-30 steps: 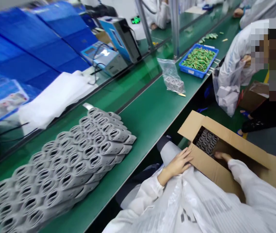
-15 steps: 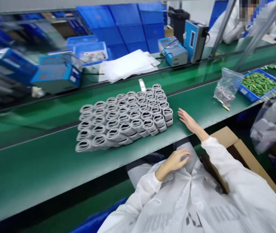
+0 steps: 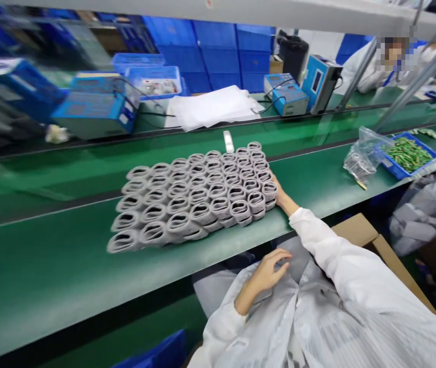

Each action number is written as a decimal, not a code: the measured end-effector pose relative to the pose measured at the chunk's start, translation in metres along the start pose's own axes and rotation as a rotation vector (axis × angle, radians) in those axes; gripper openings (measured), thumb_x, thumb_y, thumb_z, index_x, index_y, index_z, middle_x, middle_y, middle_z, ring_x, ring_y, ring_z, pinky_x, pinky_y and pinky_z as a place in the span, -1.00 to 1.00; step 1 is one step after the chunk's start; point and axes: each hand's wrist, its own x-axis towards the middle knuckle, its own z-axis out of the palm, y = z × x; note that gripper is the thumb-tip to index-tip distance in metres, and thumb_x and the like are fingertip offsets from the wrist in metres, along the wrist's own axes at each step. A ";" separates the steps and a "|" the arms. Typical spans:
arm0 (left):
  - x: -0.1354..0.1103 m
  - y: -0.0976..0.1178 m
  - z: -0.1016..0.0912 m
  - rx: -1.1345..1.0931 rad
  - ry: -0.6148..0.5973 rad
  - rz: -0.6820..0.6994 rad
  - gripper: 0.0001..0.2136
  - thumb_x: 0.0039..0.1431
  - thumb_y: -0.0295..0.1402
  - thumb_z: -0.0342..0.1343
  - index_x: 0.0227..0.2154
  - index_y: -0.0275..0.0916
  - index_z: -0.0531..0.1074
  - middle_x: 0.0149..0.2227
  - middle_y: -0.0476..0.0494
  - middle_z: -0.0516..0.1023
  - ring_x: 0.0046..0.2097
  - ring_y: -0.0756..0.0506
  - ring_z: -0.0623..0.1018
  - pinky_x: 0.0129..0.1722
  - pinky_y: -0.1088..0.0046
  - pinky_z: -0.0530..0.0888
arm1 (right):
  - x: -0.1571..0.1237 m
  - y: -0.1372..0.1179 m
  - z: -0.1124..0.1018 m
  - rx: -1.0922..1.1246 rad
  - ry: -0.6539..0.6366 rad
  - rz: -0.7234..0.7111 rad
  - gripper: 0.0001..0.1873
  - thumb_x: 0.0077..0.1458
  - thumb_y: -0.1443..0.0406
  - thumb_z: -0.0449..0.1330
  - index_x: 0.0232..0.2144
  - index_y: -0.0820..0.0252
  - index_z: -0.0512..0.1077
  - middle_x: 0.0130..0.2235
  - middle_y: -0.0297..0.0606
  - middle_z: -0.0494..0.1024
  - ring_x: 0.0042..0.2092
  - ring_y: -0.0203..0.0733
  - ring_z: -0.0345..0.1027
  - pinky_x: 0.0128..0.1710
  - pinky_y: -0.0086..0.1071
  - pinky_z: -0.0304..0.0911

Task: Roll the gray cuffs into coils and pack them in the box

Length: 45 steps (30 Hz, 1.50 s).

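Observation:
A block of several rows of grey rolled cuffs [image 3: 198, 194] lies on the green work surface [image 3: 68, 271], their oval open ends facing up toward me. My right hand [image 3: 280, 193] rests against the right end of this block, its fingers extended along the side and partly hidden by the cuffs. Above my lap, short of the table edge, my left hand [image 3: 267, 271] hovers with thumb and fingers apart and nothing in it. Just behind the block is a small white object [image 3: 228, 141].
On the right are a clear plastic bag [image 3: 361, 158] of small parts and a blue tray [image 3: 397, 171] of green pieces. Blue devices [image 3: 95, 110] and white sheets [image 3: 213, 108] line the back ledge. A cardboard box [image 3: 356, 230] stands by my right side; a co-worker [image 3: 367, 66] sits beyond.
My right hand has moved left from the bare surface to touch the right end of the cuff block. My left hand stays over my lap. The camera view has tilted slightly.

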 end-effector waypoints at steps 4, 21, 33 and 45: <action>0.012 0.007 -0.015 -0.014 0.000 0.036 -0.71 0.54 -0.21 0.12 0.14 -0.14 0.65 0.10 -0.32 0.73 0.09 -0.24 0.73 0.12 0.08 0.69 | 0.004 0.009 0.034 0.033 0.164 0.004 -0.04 0.47 -0.34 -0.07 0.61 0.08 0.15 0.50 -0.28 0.51 0.63 -0.02 0.13 0.69 0.02 0.01; 0.075 0.030 0.003 -0.075 -0.042 0.092 -0.73 0.54 -0.10 0.15 -0.01 -0.07 0.70 -0.09 -0.26 0.75 -0.06 -0.28 0.74 -0.08 0.09 0.69 | -0.150 -0.154 -0.398 -1.148 0.989 0.430 -0.60 0.53 0.29 0.14 0.10 0.57 0.62 0.16 0.28 0.64 0.29 0.09 0.50 0.42 0.14 0.24; 0.163 0.046 0.076 -0.577 0.057 -0.197 -0.49 0.24 0.06 0.48 0.12 -0.12 0.64 0.16 -0.34 0.72 0.12 -0.35 0.76 0.03 0.15 0.75 | -0.261 -0.245 -0.318 -0.573 0.722 -0.301 -0.70 0.38 0.11 0.39 -0.17 0.27 0.57 -0.28 -0.33 0.64 -0.34 -0.31 0.49 -0.20 -0.38 0.50; 0.141 0.047 0.152 -0.962 0.013 -0.766 -0.41 0.14 0.17 0.46 0.23 0.29 0.63 0.43 -0.01 0.62 0.56 -0.49 0.44 0.39 -0.09 0.64 | -0.408 -0.150 -0.214 -0.601 0.998 -0.045 -0.73 0.46 0.22 0.26 0.00 0.16 0.75 -0.30 -0.27 0.75 -0.41 -0.26 0.56 -0.34 -0.39 0.43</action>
